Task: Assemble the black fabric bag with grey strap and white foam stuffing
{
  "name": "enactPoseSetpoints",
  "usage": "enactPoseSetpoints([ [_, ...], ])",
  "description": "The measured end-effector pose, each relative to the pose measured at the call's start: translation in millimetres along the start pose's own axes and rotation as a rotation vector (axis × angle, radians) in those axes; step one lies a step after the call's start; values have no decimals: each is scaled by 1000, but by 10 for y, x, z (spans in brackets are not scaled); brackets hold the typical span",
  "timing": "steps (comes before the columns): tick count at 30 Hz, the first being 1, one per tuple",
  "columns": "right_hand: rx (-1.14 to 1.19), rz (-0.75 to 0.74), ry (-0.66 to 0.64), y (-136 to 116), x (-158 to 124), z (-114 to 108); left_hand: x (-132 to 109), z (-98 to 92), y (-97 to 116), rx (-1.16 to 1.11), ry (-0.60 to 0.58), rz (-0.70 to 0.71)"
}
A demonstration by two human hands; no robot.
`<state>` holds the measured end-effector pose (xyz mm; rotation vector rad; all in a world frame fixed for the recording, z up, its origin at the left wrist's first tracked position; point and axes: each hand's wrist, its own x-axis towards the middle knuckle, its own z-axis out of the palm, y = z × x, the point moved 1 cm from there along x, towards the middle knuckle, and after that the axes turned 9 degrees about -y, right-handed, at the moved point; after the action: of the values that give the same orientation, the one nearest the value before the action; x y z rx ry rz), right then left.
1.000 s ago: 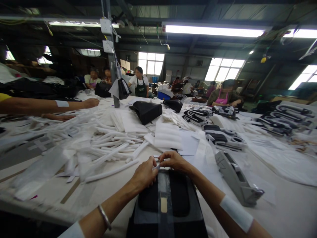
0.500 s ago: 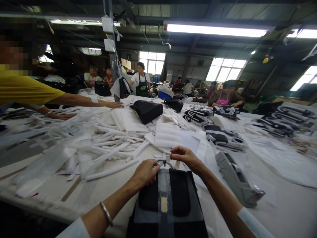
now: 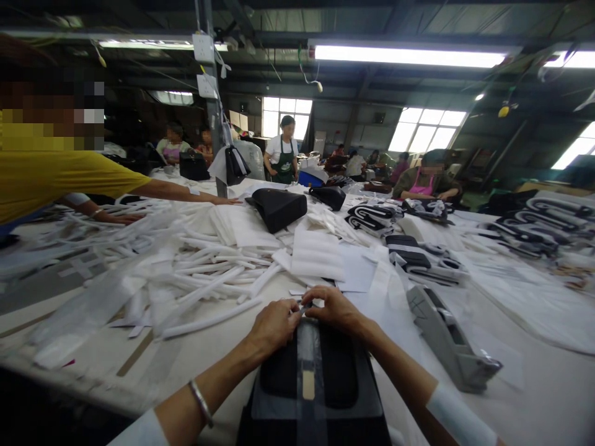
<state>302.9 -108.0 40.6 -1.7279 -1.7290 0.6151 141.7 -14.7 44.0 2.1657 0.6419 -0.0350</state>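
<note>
A black bag [image 3: 332, 365] lies in front of me at the table's near edge, a strip of clear tape [image 3: 307, 347] running down its middle with a small beige patch [image 3: 308, 384] on it. At its far end, my left hand [image 3: 274, 325] is closed, thumb and fingers pinching the bag's wrapped handle loop [image 3: 304, 307]. From the right, my right hand [image 3: 335, 311] has its bent fingers closed on the same loop, close to the left fingertips. The fingers cover most of the loop.
A grey tape dispenser [image 3: 453, 341] stands to my right. White foam tubes [image 3: 209, 266] and foam sheets [image 3: 318, 255] spread ahead, with a black bag [image 3: 279, 207] beyond. A co-worker in a yellow shirt [image 3: 69, 179] reaches in from the left. Wrapped black pieces [image 3: 409, 253] lie at right.
My right hand has moved left and down onto the loop, where it was raised and apart from it. My left hand stays at the loop. The yellow-sleeved co-worker leans further in.
</note>
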Motion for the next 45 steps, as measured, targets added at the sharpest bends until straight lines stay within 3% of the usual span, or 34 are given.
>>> enactPoseSetpoints([
  [3, -24, 29, 65, -69, -34, -33, 20, 8, -14, 39, -28, -4],
  [9, 303, 82, 204, -136, -42, -163, 131, 49, -127, -81, -110, -57],
  [16, 54, 109, 133, -34, -66, -35, 208, -17, -147, -307, -227, -152],
  [21, 85, 244, 124, -17, 4, 55, 224, 8, -167, -305, -221, -148],
  [28, 94, 257, 85, -78, 60, 60, 231, 50, -185, -286, -206, -125],
  [37, 26, 327, 138, -181, 74, 118, 183, 47, -127, -180, -183, -116],
  [45, 119, 523, 65, -21, 166, 102, 171, 74, -132, -116, -138, -83],
])
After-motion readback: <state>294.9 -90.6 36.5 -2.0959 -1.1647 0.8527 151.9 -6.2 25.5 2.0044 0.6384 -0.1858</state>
